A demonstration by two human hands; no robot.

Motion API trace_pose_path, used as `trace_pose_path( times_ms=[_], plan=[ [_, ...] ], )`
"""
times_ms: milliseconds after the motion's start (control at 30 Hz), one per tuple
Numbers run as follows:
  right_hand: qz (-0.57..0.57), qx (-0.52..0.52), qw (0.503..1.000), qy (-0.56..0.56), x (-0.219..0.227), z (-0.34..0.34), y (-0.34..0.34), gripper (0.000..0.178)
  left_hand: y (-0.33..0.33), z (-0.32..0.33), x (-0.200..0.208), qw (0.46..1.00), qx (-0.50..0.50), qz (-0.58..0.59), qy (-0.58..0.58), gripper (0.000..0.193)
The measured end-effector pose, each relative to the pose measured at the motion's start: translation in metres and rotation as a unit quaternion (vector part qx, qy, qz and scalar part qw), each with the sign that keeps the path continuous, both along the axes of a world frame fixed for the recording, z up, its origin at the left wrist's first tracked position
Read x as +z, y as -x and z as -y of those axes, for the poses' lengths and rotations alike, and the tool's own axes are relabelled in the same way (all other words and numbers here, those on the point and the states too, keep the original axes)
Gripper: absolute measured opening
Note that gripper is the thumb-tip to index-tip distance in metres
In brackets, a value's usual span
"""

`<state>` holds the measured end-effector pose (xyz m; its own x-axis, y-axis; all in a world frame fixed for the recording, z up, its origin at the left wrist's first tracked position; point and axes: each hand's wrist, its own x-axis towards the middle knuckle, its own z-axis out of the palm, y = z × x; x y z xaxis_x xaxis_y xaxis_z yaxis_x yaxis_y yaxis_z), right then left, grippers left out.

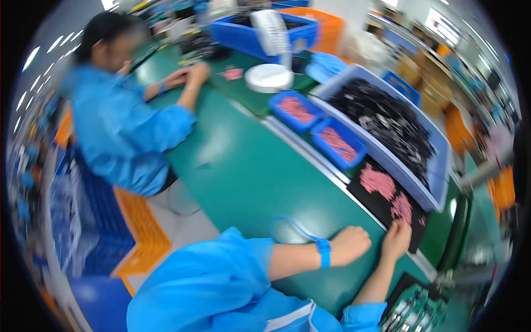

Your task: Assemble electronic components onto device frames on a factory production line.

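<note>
Blue sleeve (204, 282) up close; right hand (397, 242) is at the pink pieces (402, 207) on the black mat (381, 209), probably picking. Can't tell from here if its fingers are clamped on any. Left hand (350, 245) sits curled left of the mat, grip hidden. Next calls for a light pinch imo.

The right hand (396, 241) is at a pink pile of small pieces (401, 208); the left hand (350, 245) curls above the green table (249, 177).

Near pink heap (402, 207): small loose pieces, single shapes blurred | on black mat (416, 235), near edge at the fingertips of the right hand (397, 240) | second pink heap (377, 181): broader, just beside it, same mat | stray pink bits (422, 221): right of near heap
</note>
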<state>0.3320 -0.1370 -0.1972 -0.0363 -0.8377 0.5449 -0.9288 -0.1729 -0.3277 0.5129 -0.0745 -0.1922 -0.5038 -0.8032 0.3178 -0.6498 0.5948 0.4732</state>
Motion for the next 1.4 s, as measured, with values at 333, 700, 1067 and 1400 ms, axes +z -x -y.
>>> trace_pose_path(
  times_ms=[333,700,1067,1400],
  plan=[
    [-0.031,0.014,0.999,-0.028,-0.006,0.002,0.006,0.014,0.006,-0.011,-0.005,0.998,0.052,-0.016,0.018,0.006],
    [-0.02,0.005,0.999,-0.028,-0.005,0.008,0.006,0.018,0.002,-0.009,0.003,0.998,0.055,0.003,0.034,0.007],
    [0.013,0.003,0.999,-0.042,-0.008,0.004,0.017,0.018,0.007,-0.012,0.0,0.997,0.062,0.012,0.04,0.006],
    [0.062,0.012,0.997,-0.053,-0.01,0.008,0.015,0.016,0.003,-0.011,0.003,0.998,0.05,0.007,0.028,0.005]
  ],
)
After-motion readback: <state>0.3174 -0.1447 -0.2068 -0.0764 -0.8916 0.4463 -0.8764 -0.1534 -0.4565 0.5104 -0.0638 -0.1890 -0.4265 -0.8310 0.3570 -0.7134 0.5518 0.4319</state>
